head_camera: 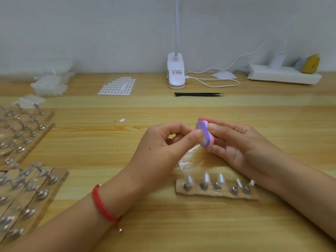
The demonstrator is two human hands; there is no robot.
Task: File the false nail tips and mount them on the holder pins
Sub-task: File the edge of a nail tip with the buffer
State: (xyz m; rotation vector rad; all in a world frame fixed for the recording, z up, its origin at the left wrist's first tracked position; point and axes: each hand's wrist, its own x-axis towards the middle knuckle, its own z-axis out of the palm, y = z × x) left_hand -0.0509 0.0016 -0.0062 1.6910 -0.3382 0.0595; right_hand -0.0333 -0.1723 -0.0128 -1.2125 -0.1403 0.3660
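Head view, wooden table (91, 139). Both hands are raised just above the tabletop, meeting near centre.

The right hand (236, 142) is closed on a small nail buffer block (204, 134) — oval, layered purple, white and pink, purple face turned toward the left hand. Thumb on top, fingers beneath. The block's long axis runs from upper left to lower right in the frame, tilted steeply, far end pointing away from the person.

The left hand (163, 142) is pinched, thumb tip against the purple face of the block, index finger curled over. A nail tip between thumb and finger is not resolvable; what the pinch holds I cannot tell.

Directly below the hands lies a clear plastic strip of nail tips (187, 159), flat on the table, partly hidden by the hands. Nearer the person sits a short wooden holder (216, 194), its long axis left to right, bearing five metal pins (203, 186). The three left pins carry clear pointed tips (206, 177), points aimed away from the person. What the two right pins carry is unclear.

Left edge — more wooden holders (27, 188) in rows, tips mounted. Far side: black tweezers (199, 94), a sheet of adhesive tabs (118, 86), a clip lamp base (176, 73), a bag of loose clear tips (49, 85), a power strip (283, 75). A red bracelet (102, 204) sits on the left wrist.
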